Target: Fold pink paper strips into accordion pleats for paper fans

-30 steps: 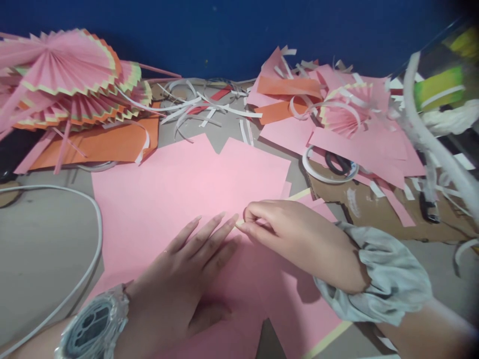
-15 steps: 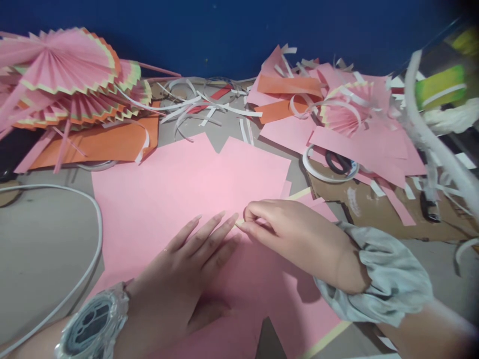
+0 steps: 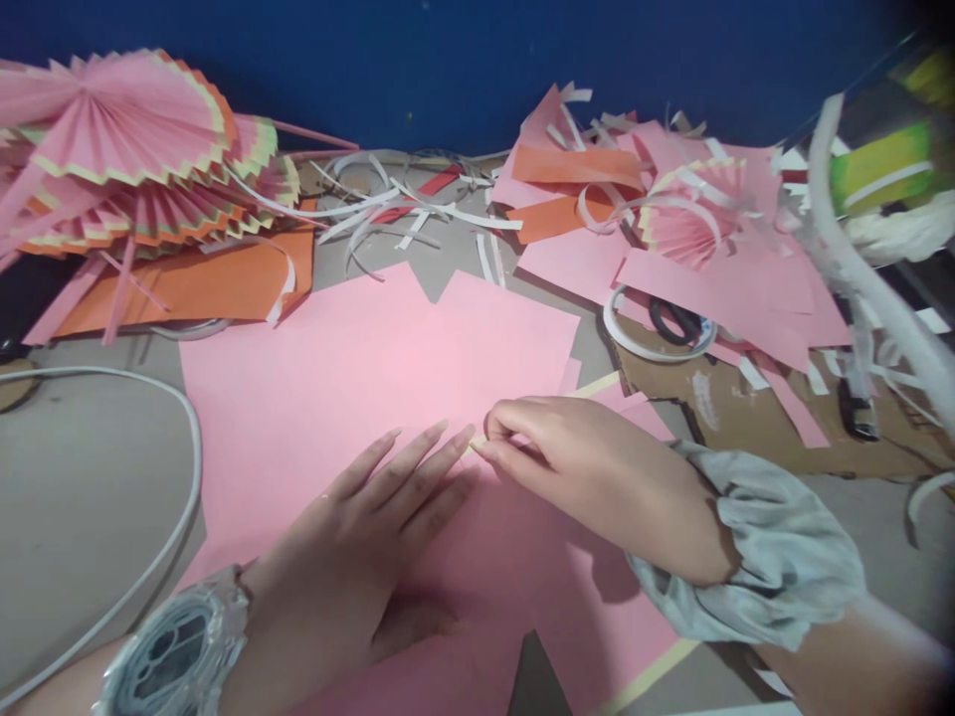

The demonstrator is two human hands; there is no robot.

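Note:
Large pink paper sheets (image 3: 335, 378) lie overlapped on the grey table, with V-shaped notches at the top and bottom. My left hand (image 3: 380, 527) rests flat on the paper, fingers stretched out, a watch on its wrist. Just right of those fingertips, my right hand (image 3: 589, 467) pinches a small pale yellow edge of paper (image 3: 476, 444) between thumb and forefinger. More yellow edging (image 3: 649, 678) shows along the lower right of the sheets. A light fabric scrunchie (image 3: 783, 547) circles my right wrist.
Pleated pink fans (image 3: 134, 119) are piled at the back left above an orange sheet (image 3: 216, 278). Pink and orange scraps (image 3: 731, 278) heap up on brown cardboard (image 3: 657, 383) at the right, near a white tape roll (image 3: 616, 333). A white cable (image 3: 195, 447) curves along the left.
My left wrist and watch have shifted slightly left and turned a little. The right hand's pinch at the yellow edge looks almost the same.

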